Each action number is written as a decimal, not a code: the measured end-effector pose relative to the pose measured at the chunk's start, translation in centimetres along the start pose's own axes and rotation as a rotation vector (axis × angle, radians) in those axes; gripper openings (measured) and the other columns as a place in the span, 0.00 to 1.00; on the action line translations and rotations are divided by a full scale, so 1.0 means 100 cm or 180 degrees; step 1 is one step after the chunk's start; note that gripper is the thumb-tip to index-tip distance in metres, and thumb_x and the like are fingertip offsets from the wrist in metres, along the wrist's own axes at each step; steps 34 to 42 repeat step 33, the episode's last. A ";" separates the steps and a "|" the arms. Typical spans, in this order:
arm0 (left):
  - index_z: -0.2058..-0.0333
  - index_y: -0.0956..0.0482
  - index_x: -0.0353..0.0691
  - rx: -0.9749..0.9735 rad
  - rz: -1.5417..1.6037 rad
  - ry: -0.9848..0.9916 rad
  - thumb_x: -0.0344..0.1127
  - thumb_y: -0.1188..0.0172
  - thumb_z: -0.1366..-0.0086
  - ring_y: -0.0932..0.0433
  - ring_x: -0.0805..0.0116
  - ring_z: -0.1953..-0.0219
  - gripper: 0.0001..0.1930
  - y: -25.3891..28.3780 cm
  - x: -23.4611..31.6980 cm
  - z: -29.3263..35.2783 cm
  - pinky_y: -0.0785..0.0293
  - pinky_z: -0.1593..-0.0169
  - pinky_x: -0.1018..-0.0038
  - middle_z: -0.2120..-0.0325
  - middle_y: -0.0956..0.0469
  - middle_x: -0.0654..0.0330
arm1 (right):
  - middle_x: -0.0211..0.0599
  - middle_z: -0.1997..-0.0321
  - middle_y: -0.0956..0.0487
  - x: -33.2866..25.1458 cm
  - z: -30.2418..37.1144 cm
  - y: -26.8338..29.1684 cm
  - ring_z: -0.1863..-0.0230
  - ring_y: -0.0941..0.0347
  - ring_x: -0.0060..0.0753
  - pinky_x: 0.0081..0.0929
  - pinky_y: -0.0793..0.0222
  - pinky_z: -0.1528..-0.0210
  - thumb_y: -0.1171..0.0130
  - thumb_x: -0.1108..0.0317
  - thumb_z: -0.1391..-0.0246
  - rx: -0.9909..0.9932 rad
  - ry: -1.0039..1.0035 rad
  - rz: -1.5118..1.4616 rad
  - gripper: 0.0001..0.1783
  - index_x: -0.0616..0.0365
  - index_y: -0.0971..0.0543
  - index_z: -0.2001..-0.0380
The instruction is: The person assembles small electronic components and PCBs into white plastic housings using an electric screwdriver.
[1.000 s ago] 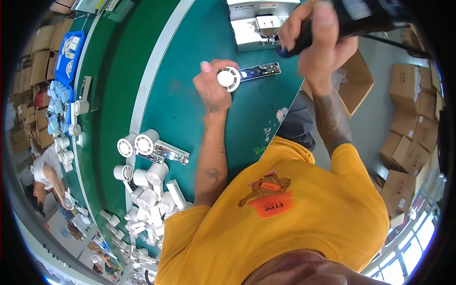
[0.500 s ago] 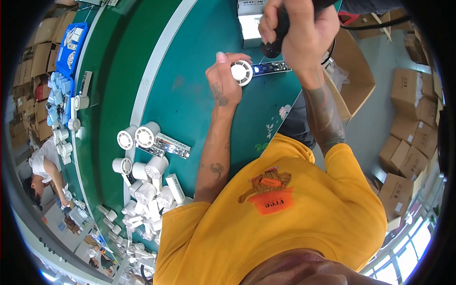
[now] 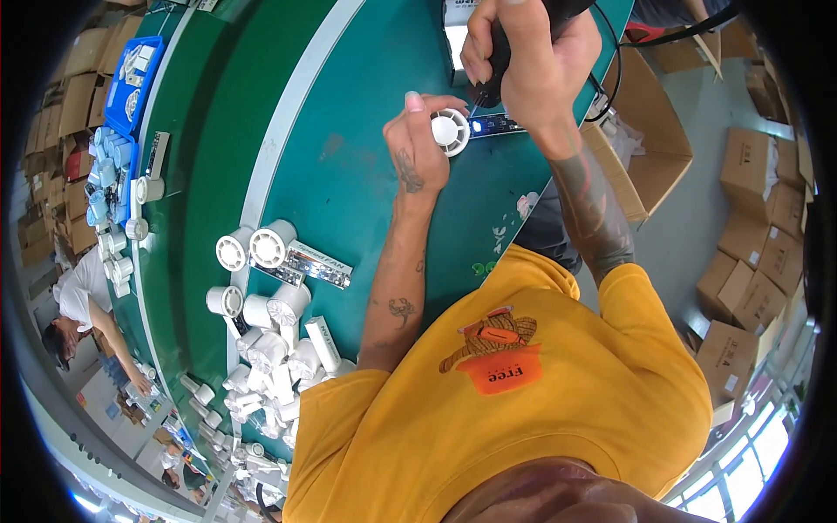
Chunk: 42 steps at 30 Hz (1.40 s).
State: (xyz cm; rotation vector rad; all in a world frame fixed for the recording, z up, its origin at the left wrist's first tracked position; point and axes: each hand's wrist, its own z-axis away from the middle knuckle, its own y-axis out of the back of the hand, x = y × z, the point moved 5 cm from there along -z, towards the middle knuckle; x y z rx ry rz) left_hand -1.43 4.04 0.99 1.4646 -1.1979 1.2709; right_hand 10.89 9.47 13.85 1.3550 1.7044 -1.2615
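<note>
My left hand (image 3: 416, 148) is closed around the round white head of a small handheld fan (image 3: 449, 132). Its open handle, with a circuit board (image 3: 495, 125) and a bright light on it, points right across the green table. Gripped in my right hand (image 3: 547, 77) is a black electric screwdriver (image 3: 500, 65), tilted so that its tip comes down near the joint of fan head and board. Whether the tip touches a screw cannot be made out. My right hand covers the far end of the board.
Several white fans (image 3: 279, 349) lie piled left of my left arm, some with boards exposed. A white box (image 3: 457, 39) stands at the back. Beyond the metal rail (image 3: 272, 166) runs a green belt, with a blue tray (image 3: 132, 83). An open carton (image 3: 645, 139) is at right; a co-worker (image 3: 83, 301) sits far left.
My right hand and the screwdriver have moved left, nearer the fan head. The fan has shifted slightly right in my left hand. The co-worker's arm has reached farther out.
</note>
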 end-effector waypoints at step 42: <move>0.68 0.14 0.29 -0.0030 0.0000 -0.0104 0.42 0.66 0.19 0.18 0.64 0.72 0.32 -0.001 0.003 0.001 0.23 0.63 0.70 0.74 0.15 0.53 | 0.30 0.84 0.27 -0.003 0.009 0.009 0.90 0.35 0.21 0.20 0.38 0.85 0.39 0.67 0.32 0.0169 -0.0093 -0.0081 0.13 0.63 0.28 0.53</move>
